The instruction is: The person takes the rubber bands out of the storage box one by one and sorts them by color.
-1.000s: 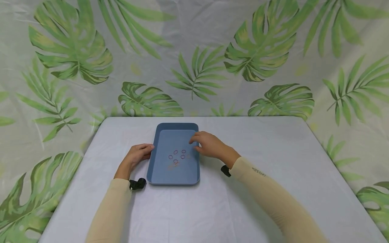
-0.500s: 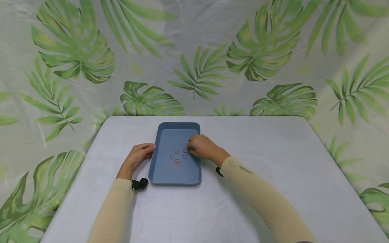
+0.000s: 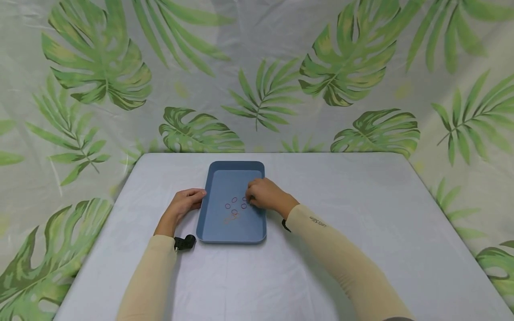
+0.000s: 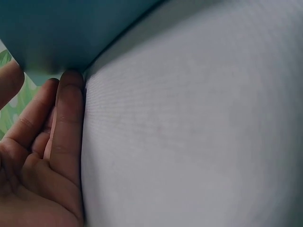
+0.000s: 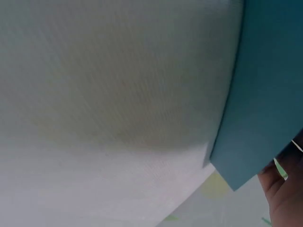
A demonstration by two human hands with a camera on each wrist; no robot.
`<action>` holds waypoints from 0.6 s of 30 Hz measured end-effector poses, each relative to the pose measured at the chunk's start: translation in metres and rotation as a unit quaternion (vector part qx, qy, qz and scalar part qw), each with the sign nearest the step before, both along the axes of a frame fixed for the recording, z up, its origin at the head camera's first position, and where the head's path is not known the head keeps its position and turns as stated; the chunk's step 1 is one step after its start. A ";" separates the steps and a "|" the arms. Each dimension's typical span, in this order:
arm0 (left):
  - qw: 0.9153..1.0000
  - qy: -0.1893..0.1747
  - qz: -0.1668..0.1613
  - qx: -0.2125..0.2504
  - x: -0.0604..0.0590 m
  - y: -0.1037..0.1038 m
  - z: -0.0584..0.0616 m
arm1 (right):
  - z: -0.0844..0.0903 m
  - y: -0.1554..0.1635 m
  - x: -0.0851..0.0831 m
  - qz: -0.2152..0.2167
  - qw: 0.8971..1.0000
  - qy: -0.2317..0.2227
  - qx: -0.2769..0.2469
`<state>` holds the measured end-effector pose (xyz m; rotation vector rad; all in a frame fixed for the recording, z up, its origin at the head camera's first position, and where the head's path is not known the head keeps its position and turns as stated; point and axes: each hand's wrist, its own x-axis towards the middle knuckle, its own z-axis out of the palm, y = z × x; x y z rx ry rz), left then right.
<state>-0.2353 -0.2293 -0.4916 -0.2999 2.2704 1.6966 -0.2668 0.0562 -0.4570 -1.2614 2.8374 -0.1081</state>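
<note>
- Two hands meet at a blue tray (image 3: pixel 213 223) on the desk (image 3: pixel 361 200): the left hand (image 3: pixel 184 204) braces its left rim, steadying it, while the right hand (image 3: pixel 263 195), fingers curled, reaches for small rubber bands (image 3: pixel 234 200); its grip is hidden.
- Left wrist: relaxed fingers (image 4: pixel 68 123) touch the tray's corner (image 4: pixel 57 38).
- Right wrist: only the tray's outer wall (image 5: pixel 265 94) shows.

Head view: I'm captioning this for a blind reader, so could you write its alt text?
A person's right hand reaches into a blue tray on a white table, fingertips at small red rubber bands. The left hand rests against the tray's left edge. Behind hangs a leaf-print backdrop.
</note>
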 end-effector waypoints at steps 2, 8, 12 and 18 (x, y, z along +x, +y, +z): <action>1.000 0.002 0.000 -0.002 0.000 0.001 0.001 | -0.001 0.000 0.000 0.001 1.000 0.006 0.003; 1.000 0.007 -0.003 -0.007 -0.001 0.002 0.001 | -0.003 0.002 0.000 0.009 1.000 0.024 0.000; 1.000 0.010 0.000 -0.007 -0.001 0.002 0.001 | -0.004 0.001 0.000 0.005 1.000 0.024 0.001; 1.000 0.004 -0.003 -0.004 0.001 -0.001 -0.001 | -0.008 0.000 0.000 0.011 0.999 0.031 -0.011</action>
